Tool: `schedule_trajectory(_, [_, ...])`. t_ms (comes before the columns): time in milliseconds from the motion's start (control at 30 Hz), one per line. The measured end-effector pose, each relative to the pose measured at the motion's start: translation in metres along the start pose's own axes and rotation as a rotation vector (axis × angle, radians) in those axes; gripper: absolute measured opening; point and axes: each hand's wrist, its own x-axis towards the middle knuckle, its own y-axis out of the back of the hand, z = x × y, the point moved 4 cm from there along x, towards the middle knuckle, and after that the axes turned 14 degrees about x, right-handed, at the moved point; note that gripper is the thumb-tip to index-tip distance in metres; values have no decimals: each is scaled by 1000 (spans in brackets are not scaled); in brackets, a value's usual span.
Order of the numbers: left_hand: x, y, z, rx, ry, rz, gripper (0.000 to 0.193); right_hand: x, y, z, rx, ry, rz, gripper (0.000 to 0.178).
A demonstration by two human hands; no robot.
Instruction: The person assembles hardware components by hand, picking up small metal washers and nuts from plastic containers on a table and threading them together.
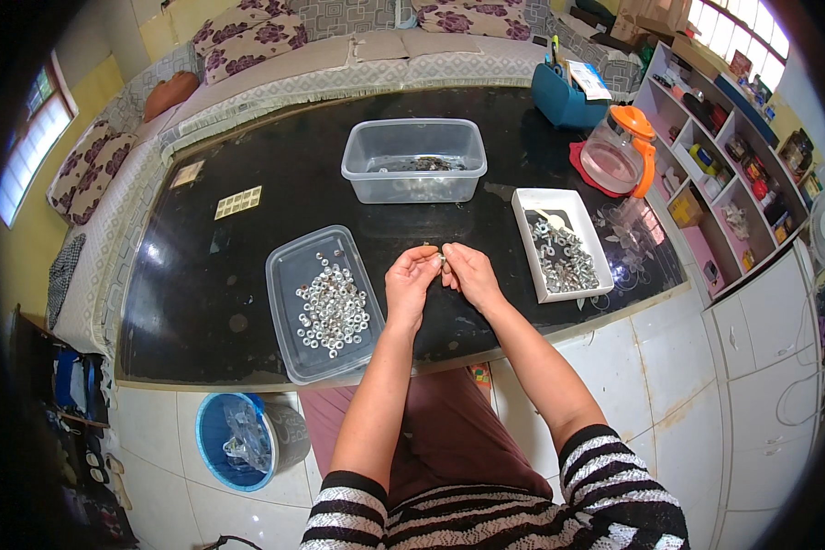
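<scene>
head: tray (289, 275) holds rings (335, 310), white box (573, 296) (near hands (468, 273)) metal pieces (566, 261).

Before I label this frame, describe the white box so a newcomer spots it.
On the black table, look right of the right hand. The rectangular box there holds small metal parts; unlike the see-through tub and tray, it is opaque white.

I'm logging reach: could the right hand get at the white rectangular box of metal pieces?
Likely yes: the box is open-topped with only glossy black tabletop between, though the right hand meets the left hand.
</scene>
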Motion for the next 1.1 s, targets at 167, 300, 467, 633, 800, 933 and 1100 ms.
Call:
schedule_trajectory(167, [2, 3, -4, -20, -2, -8, 15, 0, -3, -4, 97, 128, 42, 23])
schedule_trajectory(300, [-1, -1, 0, -16, 27, -30, 14, 1, -1, 1, 109, 108, 26, 24])
schedule_trajectory(467, [-2, -2, 0, -10, 32, -43, 14, 1, -1, 0, 75, 104, 33, 27])
schedule_trajectory(633, [-3, -4, 2, 27, 69, -58, 13, 0, 0, -1, 60, 111, 47, 27])
schedule_trajectory(800, [0, 2, -3, -6, 43, -13, 12, -2, -3, -7, 160, 115, 23, 18])
schedule_trajectory(933, [0, 3, -4, -14, 59, -3, 14, -2, -2, -6, 117, 143, 26, 14])
schedule_trajectory(1100, [1, 4, -5, -41, 89, 14, 16, -3, -2, -9, 12, 219, 55, 12])
